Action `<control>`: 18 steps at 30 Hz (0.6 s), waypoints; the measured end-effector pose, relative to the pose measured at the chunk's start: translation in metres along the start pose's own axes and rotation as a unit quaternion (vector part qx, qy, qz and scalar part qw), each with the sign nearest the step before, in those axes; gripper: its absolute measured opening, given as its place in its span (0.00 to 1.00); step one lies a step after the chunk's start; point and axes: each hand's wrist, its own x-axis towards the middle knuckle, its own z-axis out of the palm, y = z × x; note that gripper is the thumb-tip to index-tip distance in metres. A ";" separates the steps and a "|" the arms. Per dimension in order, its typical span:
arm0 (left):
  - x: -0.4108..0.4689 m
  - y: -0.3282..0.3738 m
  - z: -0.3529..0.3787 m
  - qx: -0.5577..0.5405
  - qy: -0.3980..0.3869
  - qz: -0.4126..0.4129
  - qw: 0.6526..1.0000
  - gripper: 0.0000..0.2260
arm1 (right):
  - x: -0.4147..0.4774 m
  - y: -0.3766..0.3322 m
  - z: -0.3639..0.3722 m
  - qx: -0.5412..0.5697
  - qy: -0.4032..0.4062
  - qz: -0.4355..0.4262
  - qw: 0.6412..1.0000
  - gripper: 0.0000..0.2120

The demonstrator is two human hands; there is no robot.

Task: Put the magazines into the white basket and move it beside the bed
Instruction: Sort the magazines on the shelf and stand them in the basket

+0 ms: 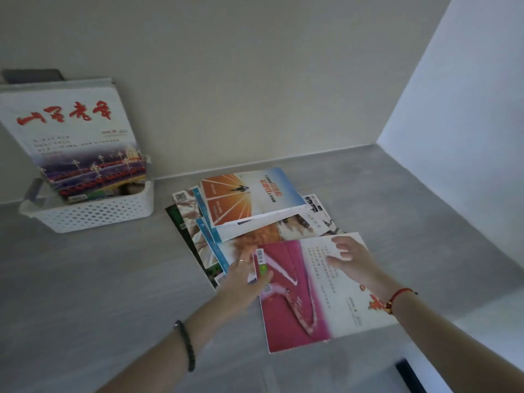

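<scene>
While left hand pinches pink magazine, right hand flat on it (fingers loose), we'd lift both edges level.

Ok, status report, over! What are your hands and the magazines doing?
Left hand pinches pink magazine, right hand rests on it. Some magazines in white basket, loose pile on table. Nothing between pile and basket.
</scene>
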 end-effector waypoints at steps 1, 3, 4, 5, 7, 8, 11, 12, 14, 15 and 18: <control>-0.002 0.002 0.022 0.043 -0.026 -0.004 0.999 0.28 | -0.004 0.020 -0.005 -0.010 -0.003 0.015 1.000 0.22; -0.008 0.008 0.060 0.144 -0.068 -0.011 0.987 0.34 | -0.015 0.051 -0.016 -0.017 0.004 0.033 0.999 0.25; -0.010 0.009 0.076 0.197 -0.085 -0.010 0.977 0.38 | -0.020 0.063 -0.021 -0.016 0.013 0.041 0.999 0.26; -0.012 0.011 0.089 0.242 -0.100 -0.008 0.965 0.42 | -0.024 0.073 -0.027 -0.017 0.024 0.051 0.998 0.26; -0.014 0.010 0.110 0.306 -0.127 -0.009 0.943 0.45 | -0.029 0.094 -0.039 -0.025 0.036 0.059 0.997 0.28; -0.014 0.011 0.117 0.332 -0.137 -0.011 0.933 0.45 | -0.031 0.104 -0.045 -0.025 0.031 0.061 0.997 0.28; -0.013 0.013 0.125 0.412 -0.156 -0.002 0.898 0.44 | -0.039 0.117 -0.055 0.028 0.015 0.054 0.998 0.26; -0.012 0.013 0.126 0.435 -0.162 -0.001 0.886 0.44 | -0.042 0.116 -0.056 0.057 0.017 0.056 0.997 0.25; -0.012 0.015 0.128 0.462 -0.165 0.000 0.871 0.43 | -0.044 0.112 -0.057 0.121 0.026 0.080 0.989 0.26; -0.012 0.015 0.129 0.469 -0.166 -0.002 0.867 0.42 | -0.042 0.111 -0.059 0.147 0.030 0.100 0.984 0.27; -0.013 0.014 0.130 0.483 -0.161 0.004 0.861 0.40 | -0.040 0.109 -0.061 0.172 -0.011 0.144 0.975 0.14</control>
